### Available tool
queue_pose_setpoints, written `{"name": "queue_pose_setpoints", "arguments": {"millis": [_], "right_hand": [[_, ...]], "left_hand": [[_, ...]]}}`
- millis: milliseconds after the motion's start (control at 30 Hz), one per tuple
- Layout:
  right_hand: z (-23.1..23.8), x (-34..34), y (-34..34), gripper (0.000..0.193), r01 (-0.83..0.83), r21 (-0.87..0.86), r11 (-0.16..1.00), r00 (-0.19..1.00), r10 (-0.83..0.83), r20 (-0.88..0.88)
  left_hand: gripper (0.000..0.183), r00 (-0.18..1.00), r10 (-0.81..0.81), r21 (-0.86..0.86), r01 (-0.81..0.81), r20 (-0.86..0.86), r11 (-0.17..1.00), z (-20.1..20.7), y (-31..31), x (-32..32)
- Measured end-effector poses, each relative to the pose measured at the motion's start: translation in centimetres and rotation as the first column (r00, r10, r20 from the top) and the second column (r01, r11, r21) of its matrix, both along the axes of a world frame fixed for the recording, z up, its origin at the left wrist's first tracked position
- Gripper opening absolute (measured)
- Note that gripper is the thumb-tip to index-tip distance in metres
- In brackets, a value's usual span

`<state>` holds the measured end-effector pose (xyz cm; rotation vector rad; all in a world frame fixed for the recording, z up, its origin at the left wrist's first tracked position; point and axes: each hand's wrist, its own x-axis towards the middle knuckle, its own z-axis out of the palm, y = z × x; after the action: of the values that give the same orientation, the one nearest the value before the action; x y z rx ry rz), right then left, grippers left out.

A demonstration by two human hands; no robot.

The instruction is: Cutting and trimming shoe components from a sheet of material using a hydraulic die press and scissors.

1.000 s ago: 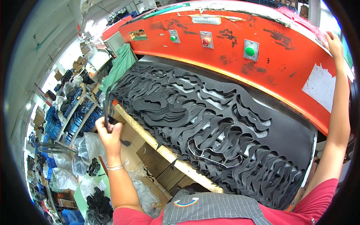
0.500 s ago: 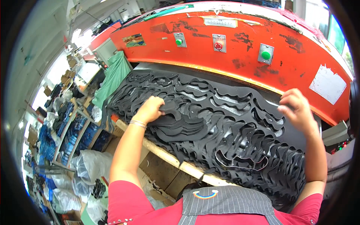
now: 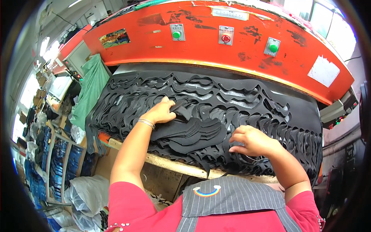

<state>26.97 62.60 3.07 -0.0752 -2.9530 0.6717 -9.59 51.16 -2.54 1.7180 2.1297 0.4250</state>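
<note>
My left hand is closed, pinching a curved black cut piece that sticks out to the right of its fingers. Just below it lies a fanned stack of similar dark, rounded pieces, made of what looks like foam or fabric. My right hand hovers with bent fingers and the thumb apart, close above a thin metal outline shape like a cutting die, mostly hidden beneath the hand. Under everything spreads a black sheet cut into wavy strips and slots.
Behind the sheet stands a red machine beam with two green buttons and one red button. A wooden rail edges the table near me. To the left are a green cloth, shelves of blue items and plastic bags.
My right hand has come down from near the red beam to just above the metal outline. My left hand now lifts a black piece beside the stack. The view has shifted slightly.
</note>
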Motion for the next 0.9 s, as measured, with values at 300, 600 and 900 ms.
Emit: {"name": "queue_pose_setpoints", "arguments": {"millis": [300,600,900], "right_hand": [[-3.4,-2.3,-1.9,0.033,0.116,-0.010,0.993,0.992,-0.115,0.055],[-5.4,-8.5,0.5,0.120,0.011,0.201,0.980,0.989,-0.041,0.145],[-6.6,-11.8,0.8,0.118,-0.039,0.217,0.975,0.947,-0.033,0.319]], "left_hand": [[0.077,0.948,-0.312,0.072,0.317,-0.067,0.946,4.1,-2.3,3.9],[0.075,0.987,-0.154,0.055,0.152,0.037,0.987,-1.1,-1.7,4.4],[0.048,0.989,0.011,0.447,-0.077,0.150,0.891,4.7,-4.7,0.4]]}}
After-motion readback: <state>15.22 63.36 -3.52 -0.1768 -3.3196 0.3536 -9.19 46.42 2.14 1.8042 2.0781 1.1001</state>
